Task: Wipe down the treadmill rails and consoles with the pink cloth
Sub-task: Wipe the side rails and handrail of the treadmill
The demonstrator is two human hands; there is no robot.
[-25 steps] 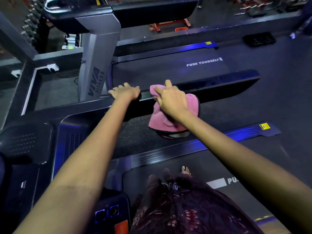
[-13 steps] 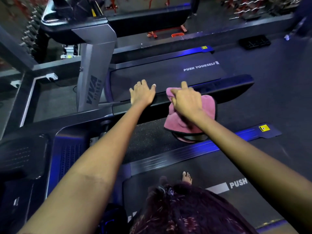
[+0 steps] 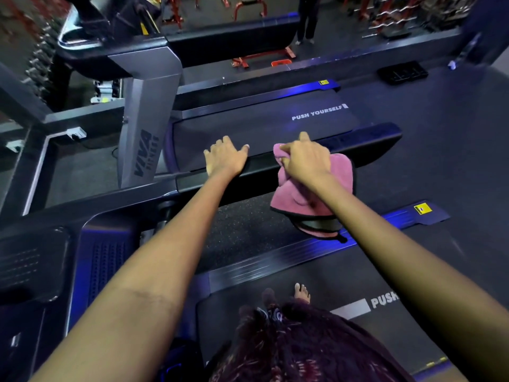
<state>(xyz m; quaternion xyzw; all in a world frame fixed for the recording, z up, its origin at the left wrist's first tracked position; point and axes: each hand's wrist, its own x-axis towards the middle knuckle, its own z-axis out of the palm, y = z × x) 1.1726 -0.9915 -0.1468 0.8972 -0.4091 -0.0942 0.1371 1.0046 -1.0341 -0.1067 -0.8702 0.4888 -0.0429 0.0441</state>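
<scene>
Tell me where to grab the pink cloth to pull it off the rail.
Take the cloth by its bunched top on the rail, from above, where the right hand grips it; the rest hangs loose down the near side.

Pink cloth (image 3: 314, 194) with a dark edge; black treadmill rail (image 3: 366, 142); grey upright (image 3: 143, 133); blue-lit side strip (image 3: 275, 260); yellow sticker (image 3: 422, 209); maroon patterned skirt (image 3: 297, 346).

Red weight racks (image 3: 249, 8) stand along the far side of the gym floor, with someone's dark-trousered legs (image 3: 307, 20) beside them. A black floor mat (image 3: 402, 72) lies further right. A white wall socket (image 3: 74, 132) sits at the left.
</scene>
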